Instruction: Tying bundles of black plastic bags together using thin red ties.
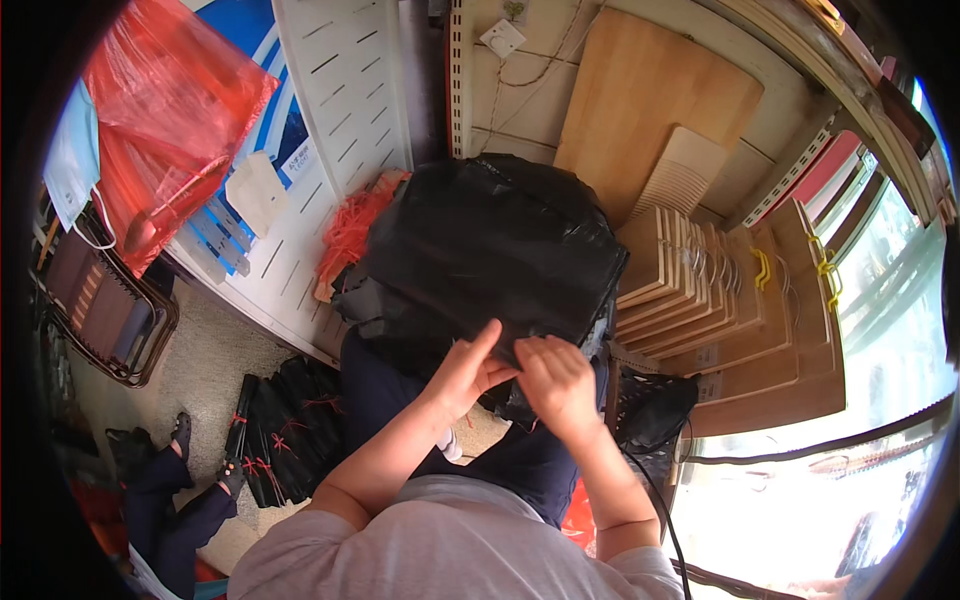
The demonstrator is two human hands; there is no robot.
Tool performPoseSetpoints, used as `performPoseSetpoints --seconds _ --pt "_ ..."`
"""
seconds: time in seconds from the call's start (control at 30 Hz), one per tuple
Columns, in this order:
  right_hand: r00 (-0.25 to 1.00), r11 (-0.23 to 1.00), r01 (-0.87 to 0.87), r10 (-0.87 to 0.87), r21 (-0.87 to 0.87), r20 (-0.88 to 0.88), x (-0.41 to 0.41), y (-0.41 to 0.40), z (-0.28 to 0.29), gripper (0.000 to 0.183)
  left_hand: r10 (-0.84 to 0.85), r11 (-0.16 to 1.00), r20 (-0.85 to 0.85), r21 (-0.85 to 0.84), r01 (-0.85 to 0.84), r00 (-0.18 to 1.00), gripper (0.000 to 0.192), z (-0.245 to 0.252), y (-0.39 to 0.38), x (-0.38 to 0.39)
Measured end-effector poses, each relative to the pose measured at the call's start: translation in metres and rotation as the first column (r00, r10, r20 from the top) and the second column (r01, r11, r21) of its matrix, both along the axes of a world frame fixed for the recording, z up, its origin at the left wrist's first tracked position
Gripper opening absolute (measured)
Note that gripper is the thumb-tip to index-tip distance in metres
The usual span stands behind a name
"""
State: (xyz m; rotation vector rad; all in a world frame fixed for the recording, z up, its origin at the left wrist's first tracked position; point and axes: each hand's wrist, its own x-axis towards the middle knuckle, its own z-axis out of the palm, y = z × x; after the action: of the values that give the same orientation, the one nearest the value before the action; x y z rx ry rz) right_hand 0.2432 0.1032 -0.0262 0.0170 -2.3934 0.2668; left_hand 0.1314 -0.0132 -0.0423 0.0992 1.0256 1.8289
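Before me lies a thick stack of black plastic bags or sheets (487,240), its near edge draped close to my knees. My right hand (556,379) has its fingers curled closed on the near edge of the black plastic. Just beside it, my left hand (466,375) is at the same edge, thumb raised apart from the fingers. Its fingertips are near the plastic by my right hand, and whether they touch it is hard to see. A tangle of red plastic string (358,225) rests against the stack's left side.
Several black bundles tied with red string (289,435) lie on the floor at left. Wooden cutting boards (720,292) stand in a row at right, near a black basket (652,405). A red plastic bag (172,112) hangs upper left. Another person's legs (169,510) show lower left.
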Motion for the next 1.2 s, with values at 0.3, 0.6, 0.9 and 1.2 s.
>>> performPoseSetpoints --seconds 0.3,0.6,0.9,1.2 --pt "0.995 -0.118 0.075 -0.049 -0.990 0.082 0.045 0.018 -0.031 0.038 -0.012 0.998 0.026 0.059 0.011 1.000 0.029 -0.010 -0.023 -0.021" --pt "0.913 -0.471 -0.363 -0.353 -0.804 -0.206 0.013 0.042 -0.056 0.035 -0.404 0.907 -0.284 -0.246 0.341 0.869 0.043 0.023 -0.020 -0.104" --pt "0.901 -0.316 -0.191 -0.432 -0.929 -0.038 -0.003 0.005 -0.052 0.041 -0.517 0.800 -0.764 -0.272 -0.535 -0.385 0.056 0.022 0.011 -0.082" --pt "0.826 -0.103 -0.195 -0.554 -0.975 -0.107 -0.012 0.011 -0.053 0.044 -0.563 0.798 -0.702 -0.325 -0.508 -0.436 0.062 -0.007 0.051 -0.067"
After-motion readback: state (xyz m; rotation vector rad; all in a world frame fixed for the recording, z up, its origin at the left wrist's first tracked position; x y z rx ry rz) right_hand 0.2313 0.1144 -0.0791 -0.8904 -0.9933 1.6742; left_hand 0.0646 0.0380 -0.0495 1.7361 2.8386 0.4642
